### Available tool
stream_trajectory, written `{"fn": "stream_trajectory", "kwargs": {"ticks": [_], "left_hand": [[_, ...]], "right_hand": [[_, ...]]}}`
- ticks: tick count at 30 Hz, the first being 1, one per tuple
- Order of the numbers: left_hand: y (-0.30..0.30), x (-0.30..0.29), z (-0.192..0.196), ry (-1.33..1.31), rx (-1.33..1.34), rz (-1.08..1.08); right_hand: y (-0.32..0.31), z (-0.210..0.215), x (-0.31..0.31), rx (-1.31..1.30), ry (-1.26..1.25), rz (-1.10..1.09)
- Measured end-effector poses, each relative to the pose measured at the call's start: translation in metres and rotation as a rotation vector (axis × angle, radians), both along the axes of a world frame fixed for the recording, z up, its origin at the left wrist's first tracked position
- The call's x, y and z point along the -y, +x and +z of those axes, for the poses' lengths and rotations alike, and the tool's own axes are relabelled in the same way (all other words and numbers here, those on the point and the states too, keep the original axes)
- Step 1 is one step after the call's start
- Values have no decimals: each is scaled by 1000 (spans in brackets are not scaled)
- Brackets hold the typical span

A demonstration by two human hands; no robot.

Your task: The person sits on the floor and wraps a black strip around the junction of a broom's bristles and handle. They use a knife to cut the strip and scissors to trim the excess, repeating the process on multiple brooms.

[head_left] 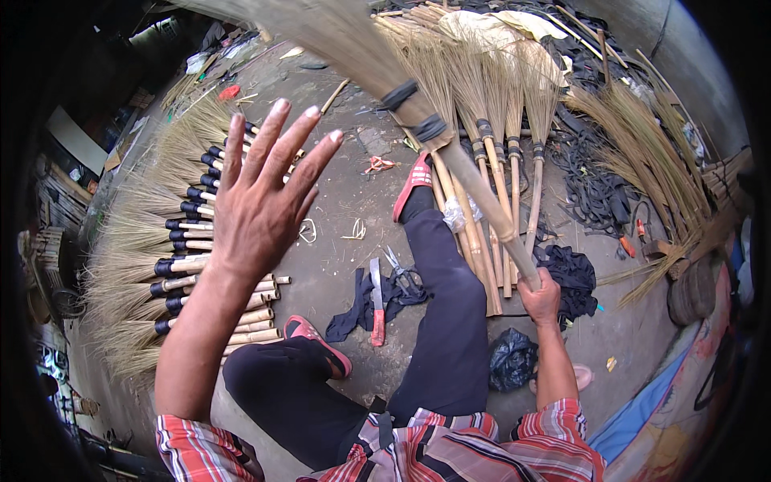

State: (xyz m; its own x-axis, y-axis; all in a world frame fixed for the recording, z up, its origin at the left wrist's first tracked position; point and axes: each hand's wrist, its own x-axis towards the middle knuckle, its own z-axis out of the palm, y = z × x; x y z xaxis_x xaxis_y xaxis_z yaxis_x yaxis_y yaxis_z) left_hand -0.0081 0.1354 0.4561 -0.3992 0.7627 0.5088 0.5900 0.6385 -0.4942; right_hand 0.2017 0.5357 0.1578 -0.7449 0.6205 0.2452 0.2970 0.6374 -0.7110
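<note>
Tan straw broom w/ black binding bands, pale bamboo handle. Left of dark trousers: red-handled knife on dark cloth; red/pink sandals. Below trousers: red, white & grey plaid shirt.

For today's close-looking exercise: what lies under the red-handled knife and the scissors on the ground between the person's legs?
A crumpled dark cloth lies under the red-handled knife and the scissors, on the concrete floor. Whatever lies beneath the cloth is covered.
</note>
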Motion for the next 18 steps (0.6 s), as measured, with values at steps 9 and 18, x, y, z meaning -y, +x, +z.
{"fn": "stream_trajectory", "kwargs": {"ticks": [9, 18], "left_hand": [[-9, 88, 10, -253, -10, 49], [6, 223, -54, -133, 460, 543]], "right_hand": [[-30, 17, 2, -76, 317, 399], [-55, -4, -39, 841, 608, -63]]}}
